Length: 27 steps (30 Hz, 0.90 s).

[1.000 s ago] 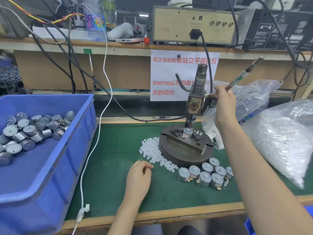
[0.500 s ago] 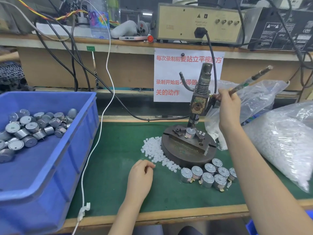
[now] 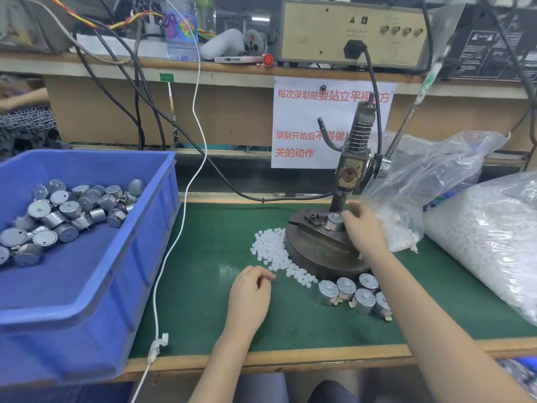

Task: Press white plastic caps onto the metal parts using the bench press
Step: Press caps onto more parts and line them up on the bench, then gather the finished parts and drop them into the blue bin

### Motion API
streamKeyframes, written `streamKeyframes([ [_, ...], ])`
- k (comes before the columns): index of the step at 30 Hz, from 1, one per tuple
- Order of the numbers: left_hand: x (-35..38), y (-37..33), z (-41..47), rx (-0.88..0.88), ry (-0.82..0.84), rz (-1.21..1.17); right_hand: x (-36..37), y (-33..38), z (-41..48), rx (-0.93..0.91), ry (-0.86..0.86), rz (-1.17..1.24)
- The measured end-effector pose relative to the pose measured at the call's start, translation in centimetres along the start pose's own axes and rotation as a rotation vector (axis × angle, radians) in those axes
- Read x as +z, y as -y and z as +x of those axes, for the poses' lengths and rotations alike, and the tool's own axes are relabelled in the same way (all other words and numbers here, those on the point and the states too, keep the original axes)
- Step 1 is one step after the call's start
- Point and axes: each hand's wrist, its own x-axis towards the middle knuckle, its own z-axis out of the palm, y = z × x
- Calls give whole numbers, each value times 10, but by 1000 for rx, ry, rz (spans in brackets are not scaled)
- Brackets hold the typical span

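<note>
Far to the left of the left hand stands a blue bin (image 3: 139, 257). It holds a loose heap of metal parts (image 3: 58, 216), short silver cylinders gathered toward its back left, some upright and some tipped on their sides. Between the bin and the left hand a white cable (image 3: 186, 199) runs down across the green mat (image 3: 203, 301) to the bench's front edge. The left hand (image 3: 250, 298) rests on the mat with its fingers curled in and the thumb against the forefinger; I cannot tell whether it pinches anything. Just beyond its fingertips a spill of white caps (image 3: 273, 251) lies loose on the mat, curving along the left edge of the round base of the bench press (image 3: 319, 257). On the fixture atop that base, below the ram, a single metal part (image 3: 334, 222) stands upright. The right hand (image 3: 363, 231) is at its right side, but it is blurred, so whether it grips or only touches the part cannot be told. The two hands are well apart. The press lever (image 3: 418, 94) slants up and to the right, high above the right hand. Under the right forearm, just in front of the base, a cluster of upright parts (image 3: 354, 295) stands packed together, each with a small pale hub on top. Right of the right hand a clear plastic bag (image 3: 430, 175) slumps open with white caps settled in its bottom. Farther right a larger bag (image 3: 488, 242) is packed full of the same caps.
</note>
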Motion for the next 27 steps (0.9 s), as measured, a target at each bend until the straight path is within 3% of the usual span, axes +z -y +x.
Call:
streamKeyframes([
  [4,0,0,0,-4,7,-4,19,-6,-3,-64,88,-167],
  [15,-2,-2,-1,-9,4,-13,11,-10,-7,-226,5,-493],
  [22,-2,-1,-1,8,4,-6,-17,-26,-82,-303,-29,-182],
  [27,-2,-1,-1,29,20,30,-50,-55,-110,-258,-89,-166],
])
